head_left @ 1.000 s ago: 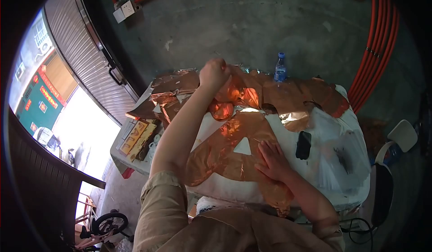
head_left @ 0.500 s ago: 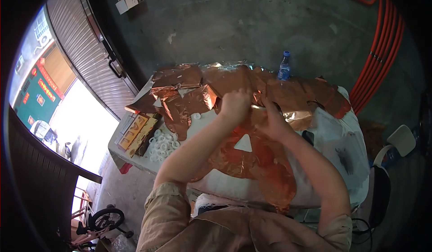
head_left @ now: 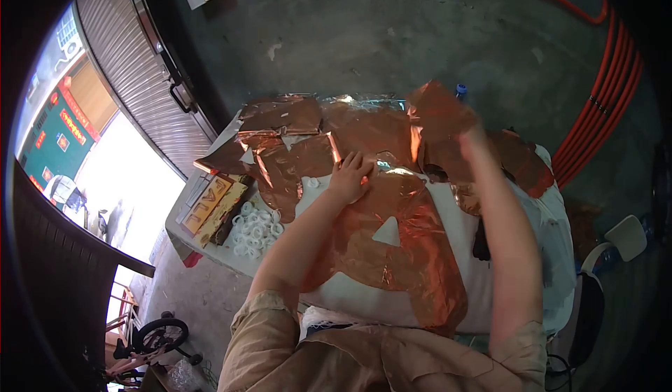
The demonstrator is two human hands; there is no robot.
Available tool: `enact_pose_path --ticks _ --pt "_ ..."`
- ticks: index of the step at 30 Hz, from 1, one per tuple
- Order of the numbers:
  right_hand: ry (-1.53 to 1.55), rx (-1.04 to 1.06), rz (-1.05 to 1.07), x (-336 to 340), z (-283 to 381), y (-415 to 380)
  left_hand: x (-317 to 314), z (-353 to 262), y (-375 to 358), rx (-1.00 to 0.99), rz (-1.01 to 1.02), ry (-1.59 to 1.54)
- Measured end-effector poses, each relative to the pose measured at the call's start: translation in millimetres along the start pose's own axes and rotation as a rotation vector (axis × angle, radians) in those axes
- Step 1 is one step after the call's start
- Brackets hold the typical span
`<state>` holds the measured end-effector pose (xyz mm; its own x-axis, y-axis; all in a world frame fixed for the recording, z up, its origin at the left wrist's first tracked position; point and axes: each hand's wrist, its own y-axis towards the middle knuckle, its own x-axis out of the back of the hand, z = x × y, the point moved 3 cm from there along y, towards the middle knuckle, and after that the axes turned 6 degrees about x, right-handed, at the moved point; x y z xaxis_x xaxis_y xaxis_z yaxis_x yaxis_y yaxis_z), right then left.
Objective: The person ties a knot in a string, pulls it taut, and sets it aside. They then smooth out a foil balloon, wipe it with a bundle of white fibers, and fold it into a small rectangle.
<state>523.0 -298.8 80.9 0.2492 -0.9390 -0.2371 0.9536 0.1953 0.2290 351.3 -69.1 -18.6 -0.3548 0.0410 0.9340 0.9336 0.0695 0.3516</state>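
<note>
Concrete wall behind the table; my left hand presses flat on copper foil, right hand pinching a raised foil piece; no writing legible.

A pile of white rings lies on the table beside flat yellow boxes, a blue-capped bottle stands at the far edge, and red cables run down the concrete wall near a roller shutter.
</note>
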Motion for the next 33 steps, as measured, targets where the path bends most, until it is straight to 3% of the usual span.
enact_pose_path --ticks 2,4,8,9,10,11,12,13,15,16,17,18,19,20,22,23,25,27,33 --pt "0.093 0.047 -0.062 25 30 29 -22 10 -2 0.175 0.167 -0.062" --pt "0.21 0.188 -0.169 32 81 31 -32 17 0 0.171 0.14 -0.067" --pt "0.314 0.504 0.138 80 162 62 -34 20 7 0.17 0.127 -0.016" --pt "0.312 0.503 0.137 75 174 51 -35 20 9 0.163 0.126 0.01" --pt "0.132 0.561 0.155 64 184 30 -33 18 10 0.159 0.127 0.008" --pt "-0.05 0.615 0.172 55 188 15 -29 15 12 0.17 0.109 -0.002" --pt "-0.066 0.461 0.22 51 183 11 -24 11 13 0.181 0.091 -0.011" --pt "-0.07 0.46 0.217 52 174 6 -20 9 15 0.177 0.093 -0.015" --pt "-0.414 0.503 0.302 52 137 -8 -3 7 9 0.111 -0.08 -0.053" --pt "-0.416 0.495 0.305 51 124 -21 21 1 1 0.041 -0.12 -0.085" --pt "-0.398 0.572 0.446 44 114 -41 45 -2 -9 0.045 -0.114 -0.086" --pt "-0.377 0.649 0.587 36 105 -65 59 -6 -21 0.055 0.18 -0.194" --pt "-0.353 0.342 0.606 23 99 -84 62 -6 -37 0.064 0.474 -0.3" --pt "-0.336 0.04 0.585 11 92 -104 61 -6 -55 -0.044 0.48 -0.367" --pt "-0.771 0.071 0.729 6 78 -141 60 -12 -96 -0.155 0.491 -0.433" --pt "-1.194 0.844 0.992 6 56 -163 65 -18 -115 -0.189 0.392 -0.337" --pt "-1.391 0.974 1.044 8 18 -192 68 -30 -141 -0.219 0.292 -0.244" --pt "-1.418 0.981 1.081 6 1 -219 65 -42 -156 -0.128 0.219 -0.161" --pt "-1.486 1.092 1.073 4 9 -255 72 -64 -173 -0.063 0.288 -0.177"
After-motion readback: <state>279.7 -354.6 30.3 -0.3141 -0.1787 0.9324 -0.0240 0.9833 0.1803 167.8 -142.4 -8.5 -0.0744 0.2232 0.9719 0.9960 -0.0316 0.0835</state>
